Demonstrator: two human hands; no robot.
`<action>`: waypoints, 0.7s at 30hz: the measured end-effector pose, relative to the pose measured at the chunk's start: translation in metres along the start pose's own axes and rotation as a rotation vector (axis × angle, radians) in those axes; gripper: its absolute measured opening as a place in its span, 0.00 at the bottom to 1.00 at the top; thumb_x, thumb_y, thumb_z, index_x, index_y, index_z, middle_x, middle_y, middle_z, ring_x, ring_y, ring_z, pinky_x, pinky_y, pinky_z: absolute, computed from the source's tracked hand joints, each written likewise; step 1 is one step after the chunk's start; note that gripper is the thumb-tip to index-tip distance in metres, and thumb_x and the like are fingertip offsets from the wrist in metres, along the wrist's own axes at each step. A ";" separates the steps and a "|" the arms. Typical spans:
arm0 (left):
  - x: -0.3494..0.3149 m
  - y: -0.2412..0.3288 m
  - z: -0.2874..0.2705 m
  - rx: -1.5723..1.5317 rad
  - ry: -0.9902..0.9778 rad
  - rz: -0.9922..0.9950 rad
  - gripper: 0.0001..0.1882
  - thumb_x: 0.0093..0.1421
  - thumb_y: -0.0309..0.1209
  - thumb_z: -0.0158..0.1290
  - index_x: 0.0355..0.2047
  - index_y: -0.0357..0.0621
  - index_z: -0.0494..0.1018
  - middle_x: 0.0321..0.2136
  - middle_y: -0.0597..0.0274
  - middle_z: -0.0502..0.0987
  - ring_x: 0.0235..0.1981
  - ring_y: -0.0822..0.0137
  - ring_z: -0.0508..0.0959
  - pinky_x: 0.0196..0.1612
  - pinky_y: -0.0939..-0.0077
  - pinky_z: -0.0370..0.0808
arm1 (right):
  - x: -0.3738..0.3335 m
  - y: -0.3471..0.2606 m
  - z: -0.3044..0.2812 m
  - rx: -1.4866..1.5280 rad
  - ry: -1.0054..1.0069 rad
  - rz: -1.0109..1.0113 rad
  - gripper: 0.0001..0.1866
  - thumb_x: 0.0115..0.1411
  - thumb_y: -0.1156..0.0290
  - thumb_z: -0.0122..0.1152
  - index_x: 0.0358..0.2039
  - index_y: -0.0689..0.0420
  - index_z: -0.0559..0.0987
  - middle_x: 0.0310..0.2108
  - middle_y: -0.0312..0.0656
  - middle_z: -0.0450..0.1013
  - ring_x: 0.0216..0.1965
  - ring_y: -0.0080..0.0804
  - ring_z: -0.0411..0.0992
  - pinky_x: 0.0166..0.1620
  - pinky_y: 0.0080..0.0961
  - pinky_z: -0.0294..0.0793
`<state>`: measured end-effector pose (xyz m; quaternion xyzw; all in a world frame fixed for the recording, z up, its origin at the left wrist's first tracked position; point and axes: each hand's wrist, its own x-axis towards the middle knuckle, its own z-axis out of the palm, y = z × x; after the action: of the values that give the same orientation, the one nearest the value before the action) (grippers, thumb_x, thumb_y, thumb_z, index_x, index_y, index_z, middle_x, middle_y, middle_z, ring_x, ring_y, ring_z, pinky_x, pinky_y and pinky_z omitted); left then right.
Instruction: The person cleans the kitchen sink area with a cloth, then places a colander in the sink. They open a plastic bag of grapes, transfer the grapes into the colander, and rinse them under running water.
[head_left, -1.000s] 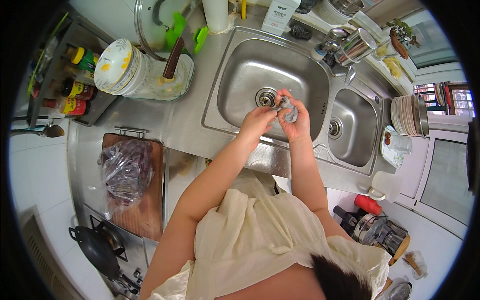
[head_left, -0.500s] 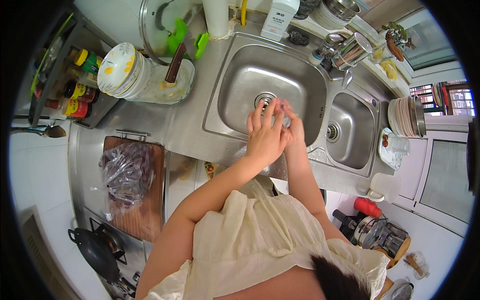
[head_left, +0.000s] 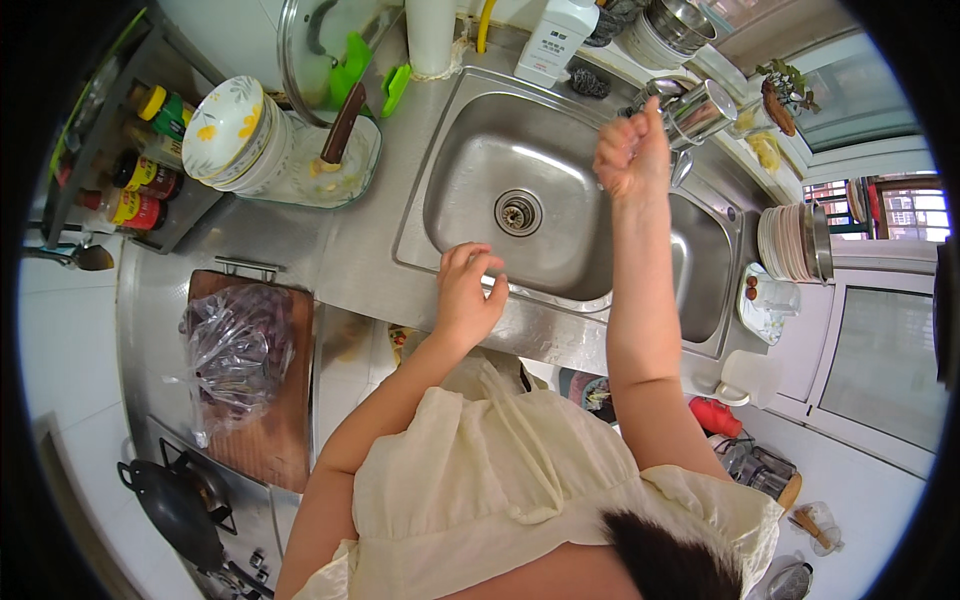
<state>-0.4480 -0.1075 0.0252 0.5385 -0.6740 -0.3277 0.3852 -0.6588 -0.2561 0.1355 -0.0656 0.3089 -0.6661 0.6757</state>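
Observation:
Over the front rim of the larger steel sink (head_left: 430,210), my left hand (head_left: 468,305) hovers with its fingers loosely bent and apart, holding nothing. My right hand (head_left: 633,155) is raised over the sink's far right corner, its fingers curled into a fist and one digit pointing up toward the faucet (head_left: 678,86). I see nothing in that fist; whether it touches the faucet is unclear. Just right of it stands a shiny metal cup (head_left: 705,112). The drain strainer (head_left: 518,213) lies uncovered in the basin.
A smaller basin (head_left: 700,260) adjoins on the right, beside stacked plates (head_left: 785,243). Left of the sink are stacked bowls (head_left: 225,130) and a knife (head_left: 343,125) on a tray. A plastic bag (head_left: 240,345) rests on a cutting board (head_left: 300,400). A white bottle (head_left: 556,42) stands behind.
My hands were together over the larger basin and have parted. The left has drawn back toward the front rim; the right has moved up and right to the faucet and closed.

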 end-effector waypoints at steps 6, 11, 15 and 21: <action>-0.001 0.001 -0.009 -0.068 0.025 -0.015 0.08 0.49 0.25 0.55 0.31 0.43 0.72 0.41 0.58 0.72 0.46 0.54 0.68 0.49 0.63 0.66 | -0.016 -0.045 0.075 -0.099 -0.330 -0.154 0.22 0.62 0.65 0.44 0.11 0.49 0.57 0.09 0.32 0.51 0.09 0.22 0.47 0.09 0.18 0.42; -0.004 0.009 -0.034 -0.056 0.084 -0.090 0.07 0.50 0.23 0.53 0.32 0.43 0.74 0.41 0.59 0.74 0.46 0.58 0.70 0.48 0.69 0.67 | -0.004 -0.027 0.048 -0.193 -0.317 -0.254 0.19 0.60 0.66 0.45 0.12 0.49 0.59 0.09 0.32 0.52 0.08 0.23 0.48 0.08 0.19 0.44; -0.008 0.001 -0.037 -0.043 0.070 -0.096 0.06 0.51 0.24 0.53 0.32 0.42 0.73 0.40 0.57 0.74 0.44 0.57 0.71 0.48 0.69 0.67 | 0.021 0.104 -0.130 -0.414 0.541 -0.067 0.11 0.58 0.65 0.44 0.19 0.49 0.64 0.10 0.30 0.55 0.07 0.24 0.51 0.09 0.22 0.49; 0.001 -0.017 -0.040 -0.146 0.006 -0.247 0.13 0.52 0.30 0.55 0.39 0.42 0.72 0.41 0.56 0.72 0.44 0.58 0.70 0.47 0.70 0.67 | -0.006 0.125 -0.194 0.031 -0.112 0.548 0.10 0.59 0.62 0.48 0.25 0.54 0.69 0.19 0.39 0.67 0.18 0.31 0.67 0.20 0.27 0.66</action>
<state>-0.4049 -0.1130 0.0306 0.5890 -0.5756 -0.4192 0.3821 -0.6490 -0.1748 -0.0802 -0.0061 0.2672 -0.4582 0.8477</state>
